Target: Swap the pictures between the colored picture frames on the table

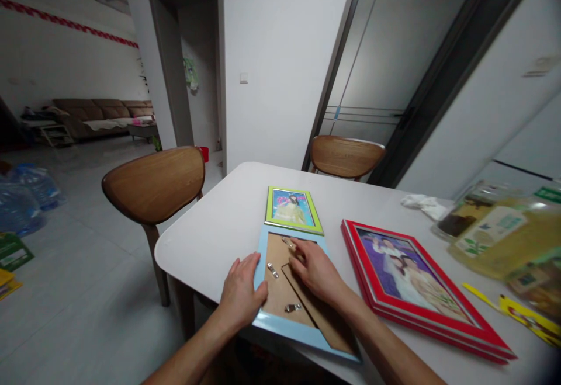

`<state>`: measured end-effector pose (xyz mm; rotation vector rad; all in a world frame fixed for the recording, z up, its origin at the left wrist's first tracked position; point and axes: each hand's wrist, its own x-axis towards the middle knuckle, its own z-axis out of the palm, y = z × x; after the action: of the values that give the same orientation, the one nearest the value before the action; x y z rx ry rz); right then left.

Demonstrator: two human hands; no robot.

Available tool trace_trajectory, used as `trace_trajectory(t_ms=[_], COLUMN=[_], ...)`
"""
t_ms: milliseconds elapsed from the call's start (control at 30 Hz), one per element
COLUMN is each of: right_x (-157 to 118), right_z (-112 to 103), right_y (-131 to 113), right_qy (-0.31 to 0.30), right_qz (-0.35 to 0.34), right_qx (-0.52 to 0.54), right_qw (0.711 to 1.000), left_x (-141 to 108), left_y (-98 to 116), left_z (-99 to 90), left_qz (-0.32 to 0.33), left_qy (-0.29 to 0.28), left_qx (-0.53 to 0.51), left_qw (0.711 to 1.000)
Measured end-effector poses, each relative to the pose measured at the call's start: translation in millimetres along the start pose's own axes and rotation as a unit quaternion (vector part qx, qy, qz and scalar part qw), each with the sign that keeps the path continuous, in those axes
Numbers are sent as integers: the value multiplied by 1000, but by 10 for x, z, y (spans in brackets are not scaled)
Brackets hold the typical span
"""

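Observation:
A light-blue picture frame (322, 347) lies face down on the table, its brown backing board (275, 300) showing. My left hand (241, 291) rests along its left edge, fingers stretched out and thumb apart. At the top of the backing my right hand (316, 269) has its fingers bent and closed at a small metal clip (287, 243), partly covering it. Another metal clip (272, 270) sits at the left of the board, and a third clip (293, 308) lower down. A folding brown stand (326, 312) runs under my right wrist.
A lime-green framed photo (316, 212) touches the blue frame's far edge. Red picture frames (372, 291) lie stacked to the right. Beyond them are clear containers (486, 233), a yellow cutter-like tool (528, 318) and white tissue (423, 204). Wooden chairs (155, 183) stand around the white table (210, 239).

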<state>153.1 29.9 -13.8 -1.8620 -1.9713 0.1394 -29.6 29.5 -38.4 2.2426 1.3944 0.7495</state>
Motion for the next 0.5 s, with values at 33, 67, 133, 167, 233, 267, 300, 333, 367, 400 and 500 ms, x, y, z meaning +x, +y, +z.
trace_trajectory(t_ms=[33,67,133,167,233,267,300,333,367,400,500], right_x=[-95,-192,-365,-428,-492,-495,-484,-464,-441,-419,-380], right_z=[-43,-81,-129,-136,-127,-120,-117,-122,-136,-159,-265], right_y=[-3,-10,-37,-54,-88,-100,-107,-112,-115,-121,-185], right_qy=[-11,-25,-46,-49,-40,-33,-29,-27,-27,-27,-14], right_qz=[-3,-1,8,12,14,15,17,20,23,26,28], right_qx=[13,17,9,5,8,14,20,23,23,21,11], right_qw=[1000,1000,999,999,999,999,999,999,999,999,999], left_x=[-3,-5,-8,-9,-10,-10,-10,-10,-9,-7,17], left_y=[-2,-3,-3,-3,-4,-3,-2,2,10,23,91], left_z=[3,6,12,14,17,17,13,7,-3,-17,-73], left_qz=[2,3,5,3,-2,-4,-7,-9,-11,-14,-26], left_qy=[1,2,5,7,9,10,10,9,8,6,3], left_qx=[0,0,3,5,7,6,4,2,-1,-7,-59], left_qw=[1000,1000,1000,1000,1000,1000,1000,1000,1000,1000,998])
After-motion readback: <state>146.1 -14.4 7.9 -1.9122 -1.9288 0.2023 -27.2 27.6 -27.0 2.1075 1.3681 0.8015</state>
